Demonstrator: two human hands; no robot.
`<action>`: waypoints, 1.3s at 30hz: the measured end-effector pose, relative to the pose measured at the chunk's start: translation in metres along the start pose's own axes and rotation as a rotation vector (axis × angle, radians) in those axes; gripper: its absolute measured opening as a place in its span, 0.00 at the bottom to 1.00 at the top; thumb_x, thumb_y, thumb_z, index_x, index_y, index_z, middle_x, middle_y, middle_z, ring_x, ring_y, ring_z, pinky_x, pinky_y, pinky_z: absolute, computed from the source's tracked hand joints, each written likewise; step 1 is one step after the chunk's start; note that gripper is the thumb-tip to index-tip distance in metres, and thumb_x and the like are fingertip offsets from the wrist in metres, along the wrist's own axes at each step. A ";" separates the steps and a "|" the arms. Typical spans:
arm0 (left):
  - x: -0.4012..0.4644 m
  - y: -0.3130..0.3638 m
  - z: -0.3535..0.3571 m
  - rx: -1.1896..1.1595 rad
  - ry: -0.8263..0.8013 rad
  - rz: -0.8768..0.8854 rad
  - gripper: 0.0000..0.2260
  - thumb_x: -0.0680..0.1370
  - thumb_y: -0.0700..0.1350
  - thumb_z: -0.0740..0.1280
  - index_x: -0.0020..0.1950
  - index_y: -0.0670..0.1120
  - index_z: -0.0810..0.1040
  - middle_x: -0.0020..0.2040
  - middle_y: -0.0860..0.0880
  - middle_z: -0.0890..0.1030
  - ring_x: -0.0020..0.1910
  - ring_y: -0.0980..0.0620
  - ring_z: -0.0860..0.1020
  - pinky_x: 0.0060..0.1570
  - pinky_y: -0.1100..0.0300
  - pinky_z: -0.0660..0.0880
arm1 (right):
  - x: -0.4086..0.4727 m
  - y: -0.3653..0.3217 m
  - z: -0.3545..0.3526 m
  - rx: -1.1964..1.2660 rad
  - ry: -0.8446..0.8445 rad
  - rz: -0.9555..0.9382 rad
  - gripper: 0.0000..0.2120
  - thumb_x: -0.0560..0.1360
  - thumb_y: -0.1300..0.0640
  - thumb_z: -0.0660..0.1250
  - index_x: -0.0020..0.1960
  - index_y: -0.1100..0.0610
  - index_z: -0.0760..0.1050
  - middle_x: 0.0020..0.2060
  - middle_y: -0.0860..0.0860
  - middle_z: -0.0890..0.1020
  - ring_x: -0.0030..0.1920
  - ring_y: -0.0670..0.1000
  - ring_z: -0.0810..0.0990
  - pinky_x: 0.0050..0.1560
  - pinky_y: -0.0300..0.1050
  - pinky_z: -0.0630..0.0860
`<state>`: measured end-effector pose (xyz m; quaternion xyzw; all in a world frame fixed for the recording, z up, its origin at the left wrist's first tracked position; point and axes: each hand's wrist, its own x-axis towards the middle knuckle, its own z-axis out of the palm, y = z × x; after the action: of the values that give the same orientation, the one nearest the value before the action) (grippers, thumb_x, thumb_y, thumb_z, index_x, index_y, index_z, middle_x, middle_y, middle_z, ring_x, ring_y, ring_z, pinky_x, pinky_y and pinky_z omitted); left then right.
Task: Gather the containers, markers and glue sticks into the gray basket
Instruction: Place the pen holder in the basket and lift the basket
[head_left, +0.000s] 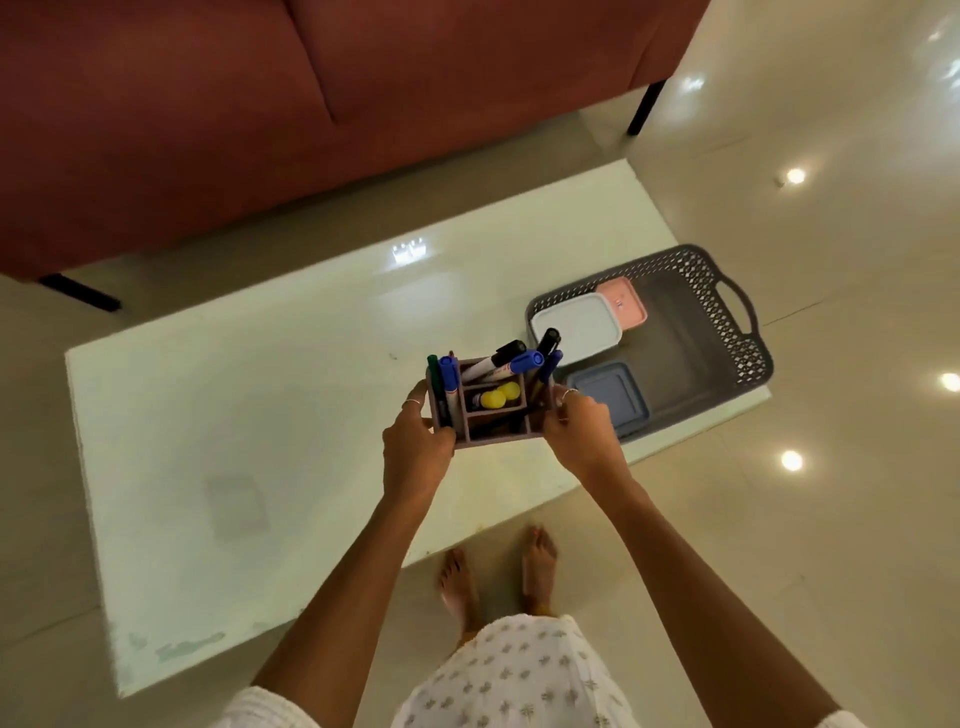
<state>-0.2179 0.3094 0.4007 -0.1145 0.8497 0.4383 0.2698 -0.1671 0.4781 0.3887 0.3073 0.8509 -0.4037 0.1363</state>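
- Both hands clamped the brown compartmented desk organiser (491, 415): left hand (418, 449) gripped its left end, right hand (582, 434) its right, above the pale glass table (260, 415), just beside the basket.
- Markers (498, 361) and yellow-capped glue sticks (498, 396) stood inside; their printing was too blurred to read.
- The gray perforated plastic basket (727, 317) sat at the table's right end, holding white (574, 325), pink (626, 301) and blue (608, 397) lidded containers.

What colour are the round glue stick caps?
Yellow: the glue stick caps show clearly in the head view.
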 end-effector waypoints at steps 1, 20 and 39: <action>0.002 0.011 0.006 0.007 -0.009 0.025 0.30 0.75 0.36 0.66 0.75 0.51 0.62 0.59 0.42 0.80 0.53 0.44 0.81 0.52 0.50 0.80 | 0.003 0.002 -0.011 0.009 0.022 0.001 0.10 0.77 0.64 0.58 0.51 0.60 0.77 0.36 0.52 0.79 0.30 0.47 0.74 0.25 0.30 0.68; 0.062 0.176 0.221 0.508 -0.333 0.288 0.28 0.76 0.36 0.58 0.74 0.56 0.63 0.51 0.40 0.81 0.50 0.40 0.78 0.51 0.51 0.75 | 0.067 0.152 -0.161 0.390 0.249 0.280 0.11 0.74 0.66 0.64 0.56 0.61 0.73 0.44 0.52 0.81 0.37 0.43 0.78 0.25 0.27 0.70; 0.143 0.212 0.315 0.675 -0.370 0.432 0.23 0.76 0.34 0.61 0.68 0.52 0.72 0.62 0.42 0.79 0.60 0.43 0.76 0.60 0.53 0.74 | 0.133 0.184 -0.150 0.778 0.204 0.641 0.16 0.72 0.67 0.66 0.42 0.48 0.65 0.40 0.48 0.77 0.42 0.47 0.79 0.42 0.41 0.78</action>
<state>-0.3150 0.6946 0.3174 0.2408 0.8870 0.1958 0.3418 -0.1506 0.7382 0.3094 0.6185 0.5096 -0.5965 0.0452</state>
